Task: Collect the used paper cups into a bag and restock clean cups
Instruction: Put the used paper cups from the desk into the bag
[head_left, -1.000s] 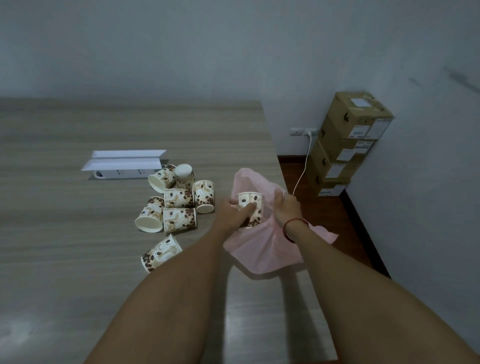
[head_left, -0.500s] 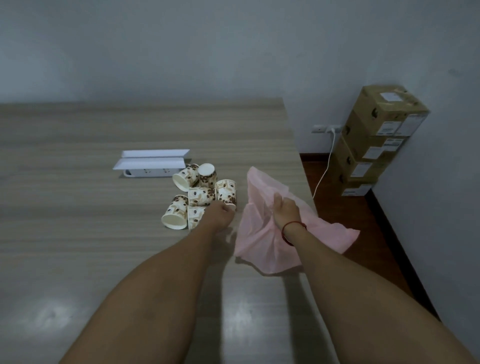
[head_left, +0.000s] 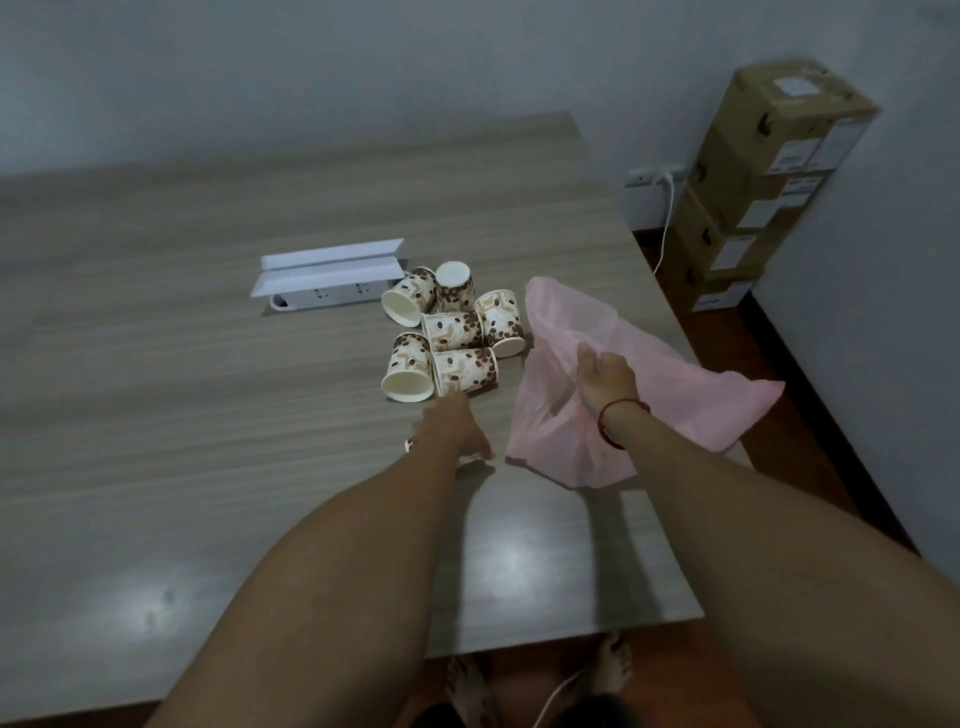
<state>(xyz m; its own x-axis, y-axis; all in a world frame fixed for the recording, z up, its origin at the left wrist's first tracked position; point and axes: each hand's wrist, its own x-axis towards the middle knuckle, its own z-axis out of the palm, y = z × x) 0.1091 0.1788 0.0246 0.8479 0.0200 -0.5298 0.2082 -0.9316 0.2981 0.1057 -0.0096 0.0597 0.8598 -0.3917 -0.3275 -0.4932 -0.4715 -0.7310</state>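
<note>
1. Reaching down onto the tabletop (head_left: 208, 415), the left hand (head_left: 449, 423) lies palm-down over a lone paper cup (head_left: 411, 443), of which only a sliver shows at the hand's 9 o'clock edge.
2. Whether the left grip has closed on that cup cannot be told, since the hand hides its own fingers and most of the cup.
3. The right hand (head_left: 605, 376) has its grip closed on a bunched fold of the pink plastic bag (head_left: 701, 400); a red string bracelet (head_left: 618, 410) circles the wrist.
4. The bag lies slumped at the tabletop's 3 o'clock edge, its far end hanging past the edge, its mouth raised toward 12 o'clock.
5. A cluster of six bean-printed cups (head_left: 457, 330) sits just at 9 o'clock of the bag and at 12 o'clock of the left hand; most lie on their sides touching one another, one stands upside down at the far end.
6. A white power strip (head_left: 332, 299) with a folded white sheet on it lies at 9 o'clock of the cluster, almost touching the nearest cup.
7. Stacked cardboard boxes (head_left: 769, 182) stand on the floor against the wall, off toward 2 o'clock.
</note>
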